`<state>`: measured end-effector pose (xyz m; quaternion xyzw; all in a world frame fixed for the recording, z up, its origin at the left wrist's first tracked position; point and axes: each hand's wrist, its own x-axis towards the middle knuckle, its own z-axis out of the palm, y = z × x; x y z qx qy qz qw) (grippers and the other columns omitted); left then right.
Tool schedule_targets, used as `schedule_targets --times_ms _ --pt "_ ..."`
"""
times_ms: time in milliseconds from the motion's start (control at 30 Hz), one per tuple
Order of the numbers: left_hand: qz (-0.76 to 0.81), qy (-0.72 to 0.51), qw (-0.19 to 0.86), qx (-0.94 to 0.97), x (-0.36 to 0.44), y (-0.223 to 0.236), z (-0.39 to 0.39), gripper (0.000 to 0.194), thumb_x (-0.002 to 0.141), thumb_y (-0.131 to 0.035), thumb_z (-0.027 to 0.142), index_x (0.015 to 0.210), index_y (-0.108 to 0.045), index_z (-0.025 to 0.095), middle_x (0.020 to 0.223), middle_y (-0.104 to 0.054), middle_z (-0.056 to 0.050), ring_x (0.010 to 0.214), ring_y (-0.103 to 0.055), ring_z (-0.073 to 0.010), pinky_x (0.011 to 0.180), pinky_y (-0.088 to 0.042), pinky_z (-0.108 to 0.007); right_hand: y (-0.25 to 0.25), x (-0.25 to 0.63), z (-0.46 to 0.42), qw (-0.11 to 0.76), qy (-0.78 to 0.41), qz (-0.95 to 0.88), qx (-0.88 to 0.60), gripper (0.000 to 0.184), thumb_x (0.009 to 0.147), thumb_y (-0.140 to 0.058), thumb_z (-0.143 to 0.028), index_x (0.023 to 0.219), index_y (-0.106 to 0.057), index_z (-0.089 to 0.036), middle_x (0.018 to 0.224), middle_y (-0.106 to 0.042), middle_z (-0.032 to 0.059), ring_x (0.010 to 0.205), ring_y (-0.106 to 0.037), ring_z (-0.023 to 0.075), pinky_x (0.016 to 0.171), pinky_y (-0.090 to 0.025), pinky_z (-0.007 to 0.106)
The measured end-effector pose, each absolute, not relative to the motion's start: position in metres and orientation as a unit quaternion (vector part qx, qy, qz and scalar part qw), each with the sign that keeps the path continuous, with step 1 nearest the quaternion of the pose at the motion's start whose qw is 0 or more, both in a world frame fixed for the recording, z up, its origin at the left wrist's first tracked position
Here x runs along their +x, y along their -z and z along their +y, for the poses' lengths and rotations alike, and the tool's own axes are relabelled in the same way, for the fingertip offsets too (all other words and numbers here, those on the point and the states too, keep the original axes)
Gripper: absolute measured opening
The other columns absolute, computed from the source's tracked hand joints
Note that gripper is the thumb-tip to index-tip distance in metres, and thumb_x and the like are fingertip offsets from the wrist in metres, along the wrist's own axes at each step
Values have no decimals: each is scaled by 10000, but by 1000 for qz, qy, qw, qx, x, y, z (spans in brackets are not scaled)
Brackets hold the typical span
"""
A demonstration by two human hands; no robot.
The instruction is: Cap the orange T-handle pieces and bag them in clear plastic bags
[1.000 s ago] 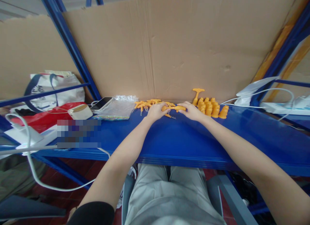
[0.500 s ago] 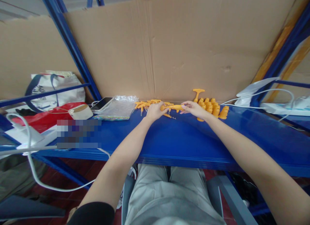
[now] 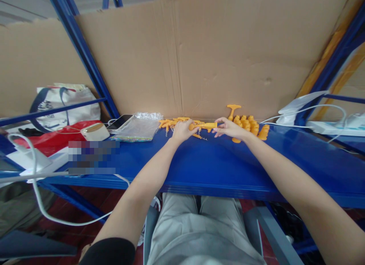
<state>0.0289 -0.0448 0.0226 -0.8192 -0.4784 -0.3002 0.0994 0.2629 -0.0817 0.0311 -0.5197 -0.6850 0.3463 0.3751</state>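
Orange plastic forms the long, narrow piece (image 3: 210,126) that we find set crosswise between two bare hands, at the far part of the smooth blue desk (image 3: 216,166). We record the left hand (image 3: 182,132) as closed, its fingers and thumb gripping the left part of this piece. The right hand (image 3: 230,129) is at the piece's right end with fingers bent; we cannot tell whether they grip it or merely touch it.

About the left hand we note a heap of branching orange plastic parts (image 3: 169,123), several showing thin metal spirals (image 3: 166,133). Another spiral (image 3: 204,138) points rightward on the near side of the held piece.

Beyond the right hand, an orange plastic T-handled part (image 3: 232,112) stands crossbar uppermost, close beside a cluster of stubby orange plastic pieces (image 3: 247,123) in rows. We observe a single similar piece (image 3: 263,132) at the cluster's right side, and a rounded orange part (image 3: 236,140) partly hidden by the right wrist.

Left of the heap we list a flat, clear plastic packet (image 3: 138,132) and, just beside it, a dark-screened phone (image 3: 121,122). A brown cardboard panel (image 3: 213,52) rises behind the desk.
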Motion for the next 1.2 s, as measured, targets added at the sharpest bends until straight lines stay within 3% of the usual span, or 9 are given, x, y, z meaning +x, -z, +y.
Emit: schedule_targets --times_ms 133,300,500,633,733,867,967,1033,1200 --pt "-439 324 125 -829 29 -19 -42 308 839 -680 416 1036 -676 179 978 -754 -95 968 -701 -272 861 -507 -351 -32 264 -82 399 -382 -667 -501 104 952 -581 -245 1017 -538 -177 750 -743 52 551 -680 129 618 -585 258" --pt "-417 342 130 -832 32 -16 -41 281 815 -714 387 995 -683 174 947 -754 -92 934 -708 -271 838 -508 -351 -33 263 -83 410 -415 -627 -516 356 958 -525 -475 798 -575 -160 583 -689 67 441 -621 130 466 -520 217" --pt "-418 346 126 -830 33 -17 -41 262 809 -721 376 968 -679 172 901 -749 -79 893 -709 -261 795 -507 -335 -31 261 -82 415 -429 -595 -539 442 977 -441 -529 806 -582 -147 544 -671 63 375 -571 115 409 -448 205" --pt "-420 350 119 -829 34 -16 -40 254 809 -722 376 964 -682 179 883 -749 -67 871 -708 -248 773 -509 -321 -29 268 -79 384 -440 -605 -542 501 951 -428 -605 833 -590 -146 650 -722 99 416 -610 130 414 -447 212" --pt "-425 348 116 -827 34 -15 -39 257 812 -721 378 967 -685 175 880 -750 -68 861 -710 -246 765 -512 -315 -31 270 -81 377 -465 -603 -528 399 973 -456 -528 952 -593 -153 772 -752 107 481 -655 148 483 -515 242" --pt "-423 360 120 -823 32 -13 -37 284 813 -719 408 978 -686 179 866 -751 -67 845 -710 -242 754 -512 -312 -37 269 -88 379 -501 -604 -491 211 960 -564 -237 1159 -516 -184 863 -759 75 610 -704 149 627 -577 261" --pt "-407 374 127 -823 30 -12 -34 291 810 -718 429 965 -680 186 843 -746 -62 831 -706 -236 750 -508 -310 -37 268 -89 383 -492 -616 -482 147 954 -556 -178 1100 -537 -177 820 -752 68 609 -698 141 636 -575 250" --pt "-397 380 132 -825 29 -11 -33 296 804 -722 437 955 -676 187 843 -744 -66 840 -704 -239 755 -507 -314 -37 268 -89 393 -478 -622 -480 94 972 -540 -255 982 -574 -168 744 -734 72 546 -666 134 584 -557 236" --pt "-387 394 132 -823 29 -12 -33 278 813 -713 432 942 -667 190 827 -740 -63 835 -702 -237 744 -505 -315 -38 264 -87 402 -435 -611 -525 427 936 -503 -569 822 -606 -170 551 -647 68 401 -549 122 443 -473 233"
